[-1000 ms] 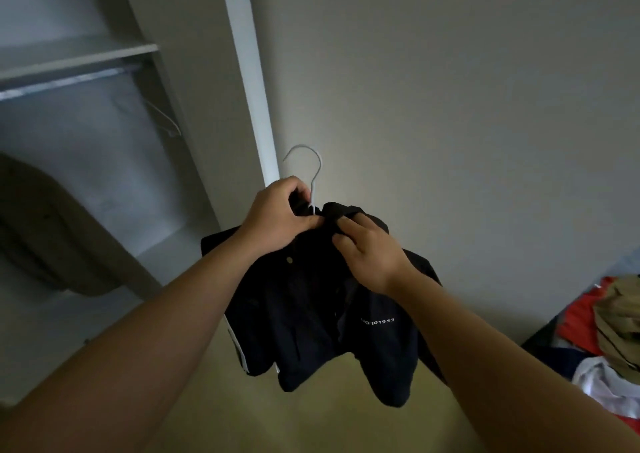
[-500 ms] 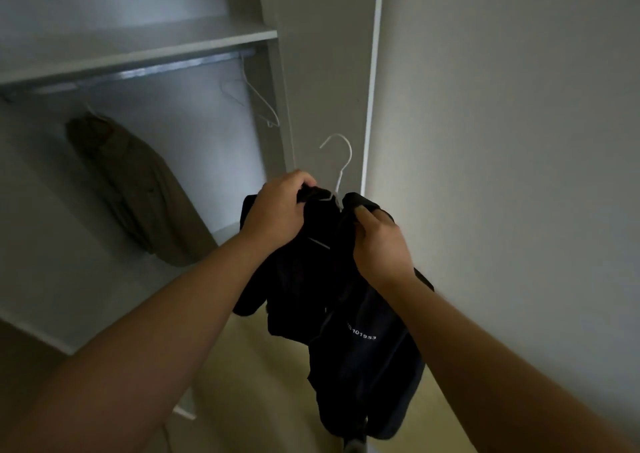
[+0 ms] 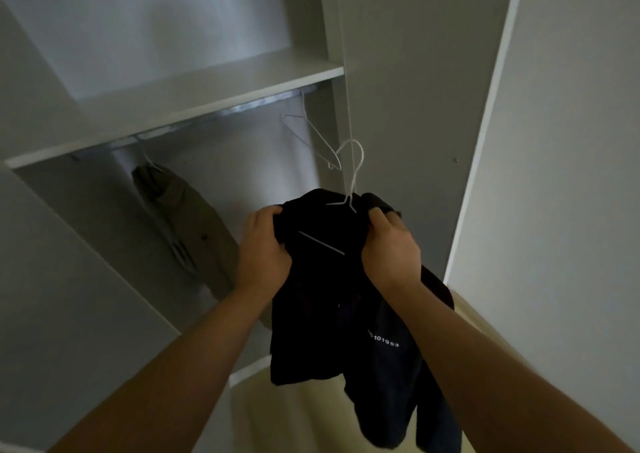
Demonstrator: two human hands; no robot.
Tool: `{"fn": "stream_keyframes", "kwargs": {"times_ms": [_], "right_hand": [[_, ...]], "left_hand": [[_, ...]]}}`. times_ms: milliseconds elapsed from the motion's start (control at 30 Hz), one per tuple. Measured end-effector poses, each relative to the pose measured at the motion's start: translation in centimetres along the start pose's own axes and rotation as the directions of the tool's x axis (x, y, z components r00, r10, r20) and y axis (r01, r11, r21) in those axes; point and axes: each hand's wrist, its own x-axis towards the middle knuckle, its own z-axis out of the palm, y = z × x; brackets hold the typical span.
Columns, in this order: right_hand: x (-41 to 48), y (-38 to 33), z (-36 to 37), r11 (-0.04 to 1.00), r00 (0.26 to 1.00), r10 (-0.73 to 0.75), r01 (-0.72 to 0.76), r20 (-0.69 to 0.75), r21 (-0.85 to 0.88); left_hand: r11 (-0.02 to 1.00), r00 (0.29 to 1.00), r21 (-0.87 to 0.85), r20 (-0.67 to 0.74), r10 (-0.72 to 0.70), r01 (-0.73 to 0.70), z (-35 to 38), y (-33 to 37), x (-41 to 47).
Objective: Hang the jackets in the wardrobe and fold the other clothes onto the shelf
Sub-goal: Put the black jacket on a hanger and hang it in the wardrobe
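A black jacket (image 3: 346, 314) with small white print hangs from a white wire hanger (image 3: 353, 175), whose hook sticks up above the collar. My left hand (image 3: 265, 248) grips the jacket's left shoulder and my right hand (image 3: 389, 248) grips its right shoulder. I hold it up in front of the open wardrobe, below the metal rail (image 3: 221, 113). An olive jacket (image 3: 187, 231) hangs from the rail at the left.
An empty white hanger (image 3: 311, 134) hangs at the rail's right end, close to my hanger's hook. A white shelf (image 3: 194, 102) sits above the rail. The wardrobe's side panel (image 3: 415, 113) and a white wall (image 3: 571, 175) stand to the right.
The view has swung left and up toward the wardrobe, so the rail and shelf now fill the top. Both hands have spread apart on the jacket's shoulders and brought it nearer the rail.
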Motion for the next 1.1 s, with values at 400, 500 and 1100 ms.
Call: {"fn": "stream_keyframes", "kwargs": {"times_ms": [400,500,1100], "right_hand": [[10.5,-2.9,10.9,0.986,0.985,-0.165,0.164,-0.046,-0.026],[13.6,-3.4,14.6,0.989,0.988,-0.143,0.140,-0.058,-0.049],[26.2,-5.9,31.1,0.996,0.997,-0.053,0.057,0.060,-0.072]], "left_hand": [[0.614,0.796,-0.517,0.281,-0.537,0.597,3.6,-9.6,16.8],[0.653,0.799,-0.460,0.362,-0.481,0.602,5.4,-13.3,20.9],[0.848,0.936,-0.406,0.238,-0.261,0.339,11.5,-23.6,38.7]]}}
